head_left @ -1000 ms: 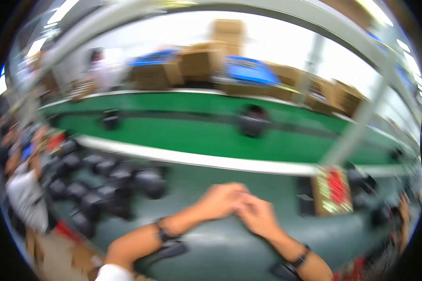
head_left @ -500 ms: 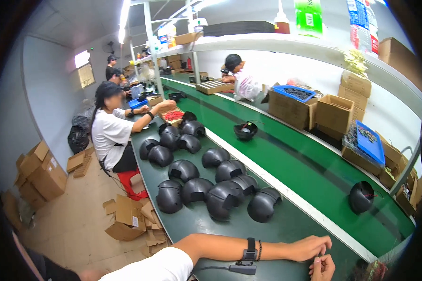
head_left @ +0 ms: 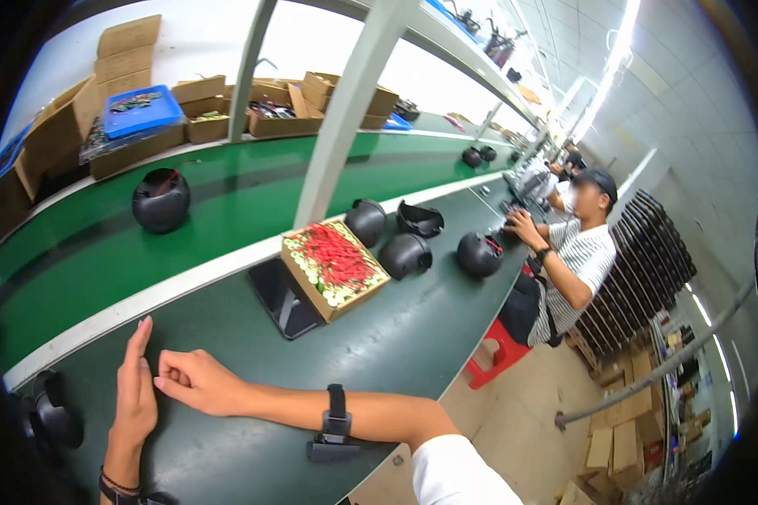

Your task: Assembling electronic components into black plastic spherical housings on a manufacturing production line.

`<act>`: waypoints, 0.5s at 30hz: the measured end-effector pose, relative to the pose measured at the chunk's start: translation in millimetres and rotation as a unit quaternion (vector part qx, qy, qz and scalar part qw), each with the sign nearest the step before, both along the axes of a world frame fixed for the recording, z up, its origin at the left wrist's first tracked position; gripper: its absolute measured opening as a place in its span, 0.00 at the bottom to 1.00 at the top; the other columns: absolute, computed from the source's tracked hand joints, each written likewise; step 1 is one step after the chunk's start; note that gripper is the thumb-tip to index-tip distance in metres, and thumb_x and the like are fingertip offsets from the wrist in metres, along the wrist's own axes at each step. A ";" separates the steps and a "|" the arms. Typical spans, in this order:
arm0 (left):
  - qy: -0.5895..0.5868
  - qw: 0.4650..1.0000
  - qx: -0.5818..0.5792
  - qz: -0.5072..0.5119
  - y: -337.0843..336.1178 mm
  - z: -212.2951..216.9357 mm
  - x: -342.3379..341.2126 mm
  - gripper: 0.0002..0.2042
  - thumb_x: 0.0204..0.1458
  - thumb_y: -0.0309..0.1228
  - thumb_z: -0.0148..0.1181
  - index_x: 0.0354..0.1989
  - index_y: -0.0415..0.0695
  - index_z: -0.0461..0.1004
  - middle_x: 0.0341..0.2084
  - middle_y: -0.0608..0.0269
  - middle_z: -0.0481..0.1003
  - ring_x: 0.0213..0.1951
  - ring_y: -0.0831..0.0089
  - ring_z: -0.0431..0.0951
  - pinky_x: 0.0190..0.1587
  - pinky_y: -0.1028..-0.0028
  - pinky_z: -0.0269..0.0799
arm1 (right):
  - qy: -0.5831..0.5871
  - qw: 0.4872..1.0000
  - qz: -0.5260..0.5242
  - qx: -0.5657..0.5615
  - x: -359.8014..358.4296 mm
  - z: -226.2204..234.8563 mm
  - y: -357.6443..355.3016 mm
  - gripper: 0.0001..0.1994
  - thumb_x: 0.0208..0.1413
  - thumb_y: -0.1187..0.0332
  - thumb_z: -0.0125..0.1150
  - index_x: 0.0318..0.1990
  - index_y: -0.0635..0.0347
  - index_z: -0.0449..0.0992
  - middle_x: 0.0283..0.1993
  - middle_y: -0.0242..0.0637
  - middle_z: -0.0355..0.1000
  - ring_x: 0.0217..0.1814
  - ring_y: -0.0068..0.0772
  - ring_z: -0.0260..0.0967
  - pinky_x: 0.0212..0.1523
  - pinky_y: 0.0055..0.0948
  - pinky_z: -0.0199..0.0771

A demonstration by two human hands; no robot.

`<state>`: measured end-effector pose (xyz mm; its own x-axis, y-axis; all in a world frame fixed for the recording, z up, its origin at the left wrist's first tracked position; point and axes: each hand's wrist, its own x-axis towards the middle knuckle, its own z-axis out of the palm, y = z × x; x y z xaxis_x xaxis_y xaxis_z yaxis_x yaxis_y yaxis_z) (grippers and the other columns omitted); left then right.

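My left hand (head_left: pixel 135 383) is above the green tabletop (head_left: pixel 227 459), its fingers stretched out straight and nothing in it. Beside it, my right hand (head_left: pixel 198 383) is curled into a loose fist, fingertips close to the left palm; no object shows in it. Past my hands stands a cardboard box (head_left: pixel 345 305) filled with red wires (head_left: pixel 337 252) with pale ends. A dark, flat, glossy device (head_left: pixel 282 303) lies against the box. Several black dome shells (head_left: pixel 406 255) sit behind the box, and more shells (head_left: pixel 56 412) are at the left rim.
A green conveyor belt (head_left: pixel 244 181) runs along the table's far side, carrying a black dome (head_left: pixel 161 200). A grey post (head_left: pixel 354 109) rises behind the wire box. To the right, a person in a striped shirt (head_left: pixel 585 261) sits working near another dome (head_left: pixel 480 254).
My view has swung far to the right, from the group of shells and the co-worker on the left to the wire box. My left hand's fingers have straightened; both hands remain close together.
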<state>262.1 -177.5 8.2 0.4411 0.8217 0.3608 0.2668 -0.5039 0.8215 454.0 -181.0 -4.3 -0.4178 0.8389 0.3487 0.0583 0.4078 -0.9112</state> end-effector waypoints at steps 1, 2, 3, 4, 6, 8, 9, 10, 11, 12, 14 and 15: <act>-0.022 0.999 -0.028 0.005 0.8 0.2 7.8 0.27 0.68 0.18 0.34 0.76 0.33 0.57 0.74 0.38 0.63 0.77 0.49 0.60 0.78 0.58 0.51 | 0.006 1.000 -0.007 -0.005 7.2 -2.9 -0.8 0.12 0.69 0.66 0.62 0.35 0.62 0.69 0.19 0.33 0.65 0.20 0.24 0.61 0.23 0.31 0.59; -0.027 0.996 -0.076 0.024 -2.8 4.8 12.7 0.27 0.68 0.18 0.36 0.76 0.36 0.59 0.70 0.41 0.69 0.72 0.53 0.69 0.74 0.61 0.58 | 0.007 1.000 -0.014 -0.006 10.7 -1.6 -2.5 0.12 0.69 0.66 0.62 0.35 0.62 0.69 0.19 0.33 0.65 0.20 0.24 0.61 0.23 0.31 0.59; -0.025 0.996 -0.078 0.018 -2.2 0.8 14.5 0.27 0.68 0.18 0.36 0.76 0.36 0.59 0.70 0.41 0.69 0.72 0.53 0.69 0.74 0.61 0.58 | 0.008 1.000 -0.008 -0.013 12.7 -0.5 -3.8 0.11 0.69 0.67 0.61 0.35 0.62 0.69 0.19 0.33 0.65 0.20 0.24 0.61 0.23 0.31 0.59; -0.025 0.996 -0.079 0.023 -0.7 -6.3 13.0 0.26 0.70 0.22 0.38 0.76 0.38 0.60 0.70 0.43 0.70 0.68 0.59 0.71 0.71 0.64 0.61 | 0.009 1.000 -0.001 -0.018 13.5 0.6 -5.1 0.11 0.69 0.67 0.61 0.35 0.62 0.69 0.19 0.33 0.65 0.20 0.24 0.61 0.23 0.31 0.60; -0.026 0.996 -0.086 0.022 2.4 -11.7 12.7 0.25 0.70 0.28 0.44 0.76 0.39 0.60 0.67 0.45 0.72 0.64 0.64 0.74 0.69 0.66 0.65 | 0.018 1.000 -0.010 -0.005 11.5 -3.3 -5.6 0.11 0.68 0.68 0.61 0.35 0.62 0.69 0.19 0.33 0.66 0.20 0.24 0.62 0.23 0.31 0.60; -0.032 0.995 -0.089 0.027 4.7 -16.2 4.1 0.26 0.71 0.30 0.46 0.76 0.38 0.59 0.68 0.46 0.71 0.66 0.63 0.72 0.70 0.65 0.64 | 0.050 0.998 -0.014 0.021 4.6 -7.4 -4.7 0.10 0.67 0.69 0.61 0.34 0.63 0.69 0.19 0.35 0.67 0.20 0.24 0.63 0.23 0.31 0.62; -0.042 0.994 -0.091 0.030 4.4 -19.8 -0.8 0.26 0.71 0.31 0.46 0.76 0.38 0.59 0.68 0.46 0.71 0.67 0.63 0.72 0.71 0.65 0.63 | 0.047 0.998 -0.023 0.017 2.1 -7.1 -4.6 0.10 0.67 0.69 0.61 0.34 0.63 0.69 0.19 0.35 0.67 0.20 0.24 0.63 0.23 0.31 0.62; -0.050 0.995 -0.082 0.024 3.9 -20.3 -2.4 0.26 0.71 0.31 0.46 0.77 0.38 0.58 0.67 0.47 0.72 0.68 0.62 0.71 0.71 0.64 0.62 | 0.045 0.999 -0.013 0.008 1.3 -6.6 -4.0 0.10 0.66 0.70 0.61 0.34 0.63 0.69 0.19 0.35 0.67 0.20 0.25 0.63 0.23 0.31 0.62; -0.071 0.992 -0.102 0.027 2.2 -14.4 -0.6 0.26 0.67 0.22 0.43 0.75 0.36 0.60 0.68 0.45 0.72 0.70 0.59 0.71 0.73 0.62 0.60 | 0.044 0.999 -0.002 0.000 -0.6 -6.7 -2.7 0.10 0.66 0.71 0.62 0.34 0.64 0.69 0.19 0.35 0.68 0.20 0.25 0.64 0.23 0.31 0.62; -0.056 0.994 -0.086 0.048 0.1 -14.1 0.6 0.26 0.67 0.21 0.42 0.75 0.36 0.60 0.68 0.45 0.72 0.70 0.60 0.71 0.73 0.63 0.60 | 0.055 0.998 -0.008 0.000 -2.0 -7.8 -2.3 0.10 0.64 0.71 0.62 0.33 0.64 0.68 0.20 0.36 0.69 0.21 0.26 0.65 0.24 0.32 0.63; -0.043 0.994 -0.071 0.066 -1.5 -14.1 0.4 0.26 0.67 0.21 0.42 0.75 0.36 0.60 0.68 0.45 0.72 0.70 0.60 0.71 0.72 0.63 0.61 | 0.052 0.999 -0.012 -0.002 -2.2 -9.1 -1.1 0.10 0.64 0.72 0.62 0.33 0.64 0.68 0.20 0.36 0.69 0.21 0.26 0.65 0.24 0.32 0.63; -0.016 0.996 -0.055 0.070 -0.5 -13.7 -1.6 0.26 0.67 0.21 0.42 0.75 0.37 0.60 0.68 0.46 0.72 0.69 0.61 0.71 0.72 0.63 0.61 | 0.050 0.999 -0.010 -0.002 -1.6 -9.3 -0.9 0.10 0.63 0.72 0.62 0.32 0.64 0.68 0.20 0.36 0.69 0.21 0.26 0.66 0.24 0.32 0.63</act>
<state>260.4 -178.0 -5.5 0.3090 0.9096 0.2776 0.3019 -0.3706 0.8783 452.4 -181.9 -13.6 -0.3644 0.8480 0.3848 -0.0252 0.4041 -0.9144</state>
